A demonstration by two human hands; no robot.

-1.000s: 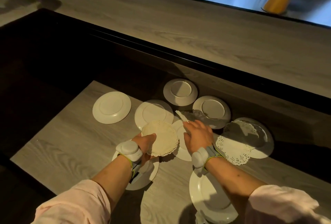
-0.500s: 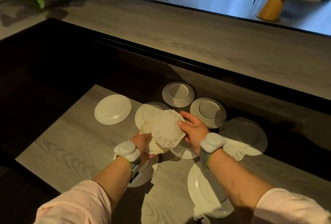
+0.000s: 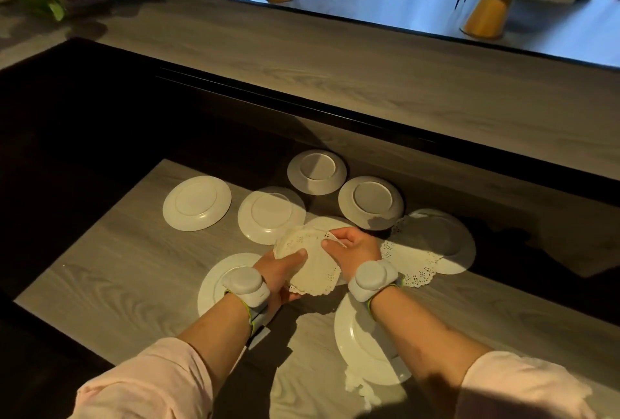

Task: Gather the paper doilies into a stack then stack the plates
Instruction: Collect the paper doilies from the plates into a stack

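1. The left hand (image 3: 278,271) grips the gathered paper doilies (image 3: 313,267) from the near side, with the thumb laid across the top sheet and the fingers curled beneath.
2. The right hand (image 3: 352,251) pinches the far right edge of the doilies, where a corner of lace folds up.
3. The doilies sit between the two hands, lifted off the counter and slightly bowed. Their lace face is turned up, and the longer span runs from just beyond the left thumb toward the right wrist.
4. Another doily (image 3: 412,261) lies flat just right of the right wrist, half on a shaded plate (image 3: 439,234).
5. A third doily (image 3: 360,391) peeks from beneath the plate under the right forearm (image 3: 365,345).
6. One plate lies under the left wrist (image 3: 214,284), and more plates (image 3: 197,203) fan out beyond both hands, two of them bottom-up.
7. Everything rests on a grey wood-grain counter (image 3: 117,267). A raised ledge (image 3: 335,83) stands beyond the hands.
8. Past the ledge, the room shows yellow cone table bases (image 3: 486,12).
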